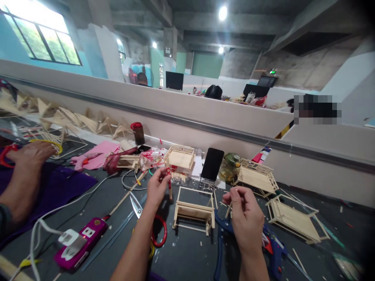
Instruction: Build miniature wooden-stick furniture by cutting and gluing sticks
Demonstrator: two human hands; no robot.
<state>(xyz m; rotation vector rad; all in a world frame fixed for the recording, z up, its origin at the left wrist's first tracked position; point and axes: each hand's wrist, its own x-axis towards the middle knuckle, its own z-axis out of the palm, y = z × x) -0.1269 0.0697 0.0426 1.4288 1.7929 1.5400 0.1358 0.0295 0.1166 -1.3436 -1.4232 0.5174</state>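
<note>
My left hand (158,187) is closed in a pinch on a thin red-and-tan stick (170,186), held upright. My right hand (246,212) has its fingers pinched together, and a short wooden stick (228,209) shows below the fingertips. Between the hands stands a small wooden frame model (195,212) made of thin sticks and a flat panel, touched by neither hand. A blue-handled tool (220,246) lies beside my right hand and is partly covered by it. Scissors (159,231) with red and yellow handles lie partly behind my left forearm.
More wooden models (295,218) stand at the right and back. A phone (212,164) leans upright behind the frame. At left are a purple power strip (84,242), white cables and another person's hand (33,154) by scissors. A blue glue gun (274,249) lies right.
</note>
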